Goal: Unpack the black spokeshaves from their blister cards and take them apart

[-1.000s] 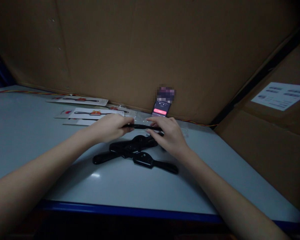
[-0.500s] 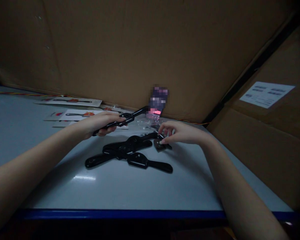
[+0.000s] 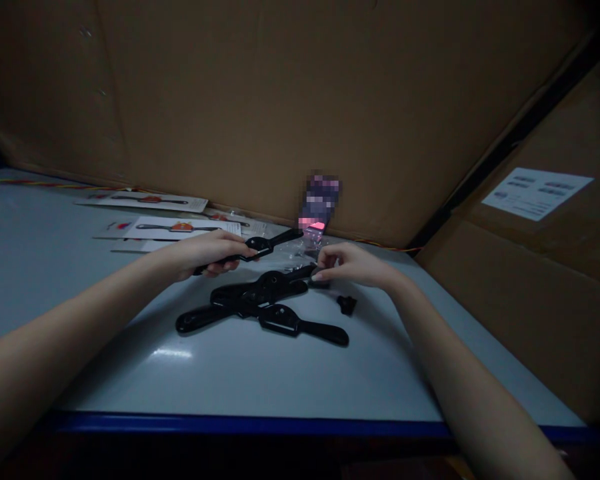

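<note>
- The left hand (image 3: 207, 255) is closed around one handle of a black metal spokeshave (image 3: 275, 243), fingers wrapped beneath it, with the body and the other handle sticking out past the thumb towards the back of the desk (image 3: 230, 423). That fist-like grip leaves the far end free and raised off the surface.
- The right hand (image 3: 354, 263) is held in a loose curl, its fingertips (image 3: 317, 275) coming together at a small dark part (image 3: 320, 283). Whether they are pinching it or only touching it, I cannot tell.
- Just below the hands, two more black spokeshaves (image 3: 260, 290) lie overlapping on the desk, and a small black knob (image 3: 347, 305) sits apart to their right.
- Behind the hands is a clear plastic bag (image 3: 300, 252), partly blocked by the held tool, and beside it a phone (image 3: 313, 225), propped upright and mostly pixelated.
- Printed packaging cards (image 3: 180, 228) showing a spokeshave lie towards the back left, along a red-and-yellow wire (image 3: 40, 184).
- A cardboard sheet (image 3: 230, 100) stands behind the desk, and a paper label (image 3: 537, 193) is fixed to cardboard on the right.
</note>
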`<move>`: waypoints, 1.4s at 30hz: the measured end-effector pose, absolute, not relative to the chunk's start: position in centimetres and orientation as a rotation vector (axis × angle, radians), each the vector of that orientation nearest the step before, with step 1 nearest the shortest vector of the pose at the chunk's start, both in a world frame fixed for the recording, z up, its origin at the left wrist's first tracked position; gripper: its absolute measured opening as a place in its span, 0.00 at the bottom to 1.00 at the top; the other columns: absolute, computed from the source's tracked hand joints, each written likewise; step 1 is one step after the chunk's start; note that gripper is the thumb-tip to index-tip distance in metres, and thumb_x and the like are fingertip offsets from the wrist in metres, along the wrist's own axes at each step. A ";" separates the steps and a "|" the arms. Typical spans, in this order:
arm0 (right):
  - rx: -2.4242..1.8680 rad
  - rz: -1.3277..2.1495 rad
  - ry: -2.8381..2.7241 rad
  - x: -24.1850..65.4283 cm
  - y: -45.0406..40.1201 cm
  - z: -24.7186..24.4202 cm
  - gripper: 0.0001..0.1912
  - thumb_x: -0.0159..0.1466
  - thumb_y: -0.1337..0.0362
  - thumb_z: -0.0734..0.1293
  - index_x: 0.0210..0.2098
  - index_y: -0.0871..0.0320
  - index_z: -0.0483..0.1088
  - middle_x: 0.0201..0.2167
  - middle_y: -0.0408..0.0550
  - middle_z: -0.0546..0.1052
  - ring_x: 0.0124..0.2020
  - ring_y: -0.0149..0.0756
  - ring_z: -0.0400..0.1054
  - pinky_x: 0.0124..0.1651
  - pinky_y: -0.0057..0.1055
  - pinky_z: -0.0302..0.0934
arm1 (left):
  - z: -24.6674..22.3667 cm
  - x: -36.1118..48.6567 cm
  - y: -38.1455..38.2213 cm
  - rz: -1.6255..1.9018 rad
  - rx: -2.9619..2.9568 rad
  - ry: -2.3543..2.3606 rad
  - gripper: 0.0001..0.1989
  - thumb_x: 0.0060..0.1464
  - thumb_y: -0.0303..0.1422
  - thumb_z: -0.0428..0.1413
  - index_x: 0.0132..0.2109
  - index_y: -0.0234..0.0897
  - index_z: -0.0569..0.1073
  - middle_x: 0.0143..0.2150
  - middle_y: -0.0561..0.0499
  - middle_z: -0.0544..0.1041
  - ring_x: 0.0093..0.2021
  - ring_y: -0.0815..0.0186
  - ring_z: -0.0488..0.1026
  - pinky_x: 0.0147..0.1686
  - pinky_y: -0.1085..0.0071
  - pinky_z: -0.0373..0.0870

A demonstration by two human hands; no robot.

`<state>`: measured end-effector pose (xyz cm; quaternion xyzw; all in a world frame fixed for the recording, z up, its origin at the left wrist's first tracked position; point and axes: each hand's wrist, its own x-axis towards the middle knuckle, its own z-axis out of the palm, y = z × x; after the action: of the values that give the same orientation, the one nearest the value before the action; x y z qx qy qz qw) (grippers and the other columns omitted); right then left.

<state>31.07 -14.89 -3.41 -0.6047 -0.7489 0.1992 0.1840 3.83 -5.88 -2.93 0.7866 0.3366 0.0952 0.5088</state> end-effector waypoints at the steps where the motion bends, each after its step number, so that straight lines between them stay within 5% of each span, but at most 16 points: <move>1: -1.679 0.579 -2.068 31.0 -14.9 -3.3 0.14 0.51 0.55 0.70 0.24 0.58 0.65 0.23 0.39 0.67 0.25 0.28 0.61 0.27 0.26 0.53 | -3.0 3.9 -5.9 0.220 1.891 0.806 0.14 0.51 0.45 0.51 0.32 0.39 0.65 0.19 0.56 0.60 0.14 0.74 0.51 0.11 0.75 0.43; 9: -1.374 0.557 -1.733 27.3 -16.2 -2.9 0.14 0.54 0.53 0.68 0.32 0.56 0.66 0.23 0.39 0.70 0.17 0.24 0.61 0.21 0.25 0.56 | -2.3 4.5 -7.5 0.108 1.702 0.826 0.20 0.52 0.51 0.48 0.29 0.38 0.65 0.17 0.55 0.62 0.13 0.76 0.48 0.12 0.76 0.38; 17: -1.296 0.135 -1.970 23.9 -16.2 -4.0 0.09 0.58 0.55 0.66 0.31 0.54 0.72 0.27 0.40 0.73 0.28 0.28 0.63 0.32 0.27 0.55 | -2.2 4.6 -8.3 -0.082 1.775 0.676 0.21 0.55 0.47 0.44 0.25 0.36 0.67 0.16 0.51 0.67 0.11 0.75 0.50 0.12 0.74 0.39; 22: -1.265 0.045 -2.006 23.7 -15.9 -4.1 0.08 0.59 0.57 0.66 0.31 0.55 0.71 0.30 0.43 0.71 0.34 0.31 0.64 0.37 0.29 0.56 | -2.2 4.6 -8.5 -0.047 1.857 0.602 0.12 0.51 0.41 0.51 0.32 0.37 0.69 0.17 0.54 0.66 0.12 0.75 0.52 0.11 0.76 0.41; 35: -1.334 -0.055 -1.978 23.4 -16.3 -3.7 0.09 0.61 0.57 0.64 0.36 0.55 0.71 0.32 0.44 0.74 0.36 0.33 0.67 0.41 0.32 0.57 | -2.3 4.9 -8.4 -0.008 1.958 0.697 0.15 0.49 0.43 0.55 0.38 0.36 0.71 0.15 0.57 0.64 0.11 0.75 0.53 0.09 0.79 0.44; 42: -1.537 0.099 -1.739 30.2 -17.2 -0.6 0.15 0.55 0.53 0.68 0.36 0.57 0.67 0.31 0.46 0.71 0.31 0.32 0.64 0.32 0.30 0.58 | -2.4 4.6 -7.3 0.215 1.833 0.824 0.12 0.49 0.40 0.57 0.31 0.35 0.68 0.15 0.56 0.66 0.11 0.78 0.52 0.09 0.80 0.43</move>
<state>30.15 -17.23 -0.58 -0.6069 -0.6868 0.0391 0.3980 4.59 -7.29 -2.40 0.7684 0.3454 0.0903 0.5312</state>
